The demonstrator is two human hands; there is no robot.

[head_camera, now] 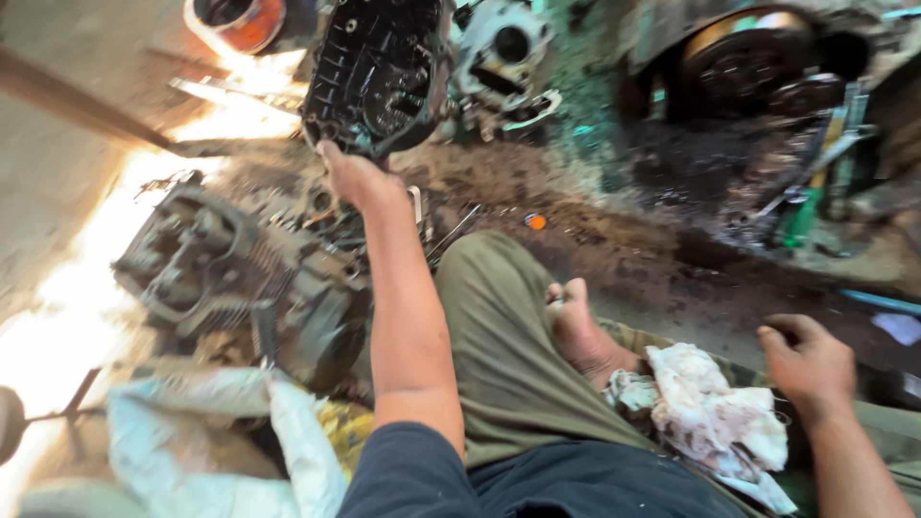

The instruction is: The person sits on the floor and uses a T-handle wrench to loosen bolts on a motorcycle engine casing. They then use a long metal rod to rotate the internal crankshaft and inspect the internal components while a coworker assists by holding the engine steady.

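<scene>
Left hand (353, 177) reached forward, fingers clamped on lower edge of black engine cover (379, 72), held tilted above dirt floor (614, 249). Right hand (811, 364) rested fingers curled together, empty, beside stained white rag (715, 417). Finned engine block (240, 278) lay left of forearm

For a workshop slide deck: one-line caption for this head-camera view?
Seated on a grimy floor, left hand grips a black engine cover; right hand rests beside a stained rag.

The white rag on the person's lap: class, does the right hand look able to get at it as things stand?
Probably yes. The right hand rests just beside the white rag, apparently empty, with nothing lying between them. The left hand is stretched far forward, gripping the dark engine cover.
</scene>
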